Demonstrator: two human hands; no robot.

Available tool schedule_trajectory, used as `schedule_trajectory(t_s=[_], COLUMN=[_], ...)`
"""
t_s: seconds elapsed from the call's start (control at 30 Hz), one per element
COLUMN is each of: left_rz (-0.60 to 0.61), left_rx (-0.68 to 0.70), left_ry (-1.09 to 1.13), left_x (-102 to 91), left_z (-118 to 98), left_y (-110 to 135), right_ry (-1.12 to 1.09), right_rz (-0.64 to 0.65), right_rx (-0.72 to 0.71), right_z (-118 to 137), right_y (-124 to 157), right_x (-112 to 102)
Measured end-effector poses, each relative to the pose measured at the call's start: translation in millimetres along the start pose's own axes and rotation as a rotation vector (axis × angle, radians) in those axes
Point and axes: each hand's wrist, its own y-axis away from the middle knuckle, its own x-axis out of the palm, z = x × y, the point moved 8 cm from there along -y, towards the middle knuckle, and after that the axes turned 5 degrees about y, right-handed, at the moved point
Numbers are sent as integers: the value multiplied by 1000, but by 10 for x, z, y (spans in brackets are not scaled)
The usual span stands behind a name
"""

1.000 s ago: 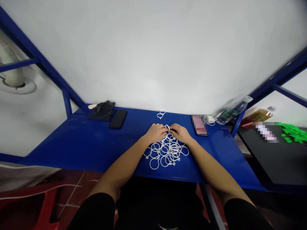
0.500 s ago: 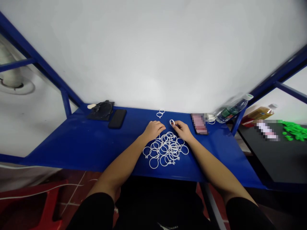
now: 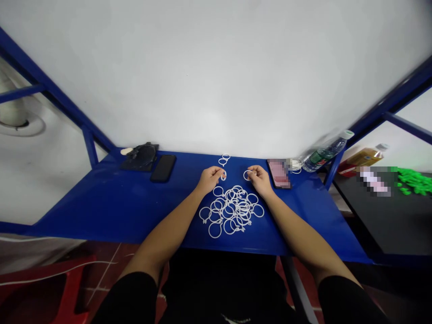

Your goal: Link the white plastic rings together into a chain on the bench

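A heap of several white plastic rings [image 3: 232, 209] lies on the blue table [image 3: 111, 202] in front of me. My left hand [image 3: 209, 176] is just behind the heap, its fingers pinched on a small white ring [image 3: 223, 175]. My right hand [image 3: 259, 177] is a little to the right, fingers pinched on another white ring [image 3: 247, 174]. The two hands are apart. Two linked white rings [image 3: 224, 159] lie further back near the wall.
A black phone [image 3: 163, 167] and a dark pouch [image 3: 141, 156] lie at the back left. A phone with a pink screen [image 3: 278, 173], a white cable and a lying water bottle [image 3: 324, 153] are at the back right. A black table with green parts [image 3: 413, 181] stands to the right.
My hands were together over the heap; they have lifted back toward the wall and moved apart, each now pinching a separate ring.
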Motion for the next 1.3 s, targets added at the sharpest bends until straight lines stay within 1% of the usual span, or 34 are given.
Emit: schedule_trajectory(t_s=[0.13, 0.23, 0.33, 0.47, 0.57, 0.97, 1.13, 1.3], left_rz=[-46, -70, -83, -99, -86, -29, -64, -108], left_rx=[-24, -33, -28, -27, -35, -15, -38, -29], left_ry=[106, 122, 121, 105, 77, 15, 75, 123], left_x=[-31, -47, -55, -79, -94, -48, -73, -114], left_z=[72, 107, 103, 85, 86, 92, 106, 100], left_y=[-42, -55, -55, -51, -49, -38, -31, -46], right_ry=[-109, -199, -241, -226, -219, -292, -251, -213], right_rz=[-23, -17, 12, 35, 41, 45, 5, 13], right_rx=[61, 78, 83, 65, 66, 95, 93, 80], right_z=[-41, -26, 11, 64, 73, -13, -17, -7], right_y=[-13, -5, 8, 19, 24, -14, -10, -11], right_x=[-1, 5, 24, 40, 42, 28, -7, -6])
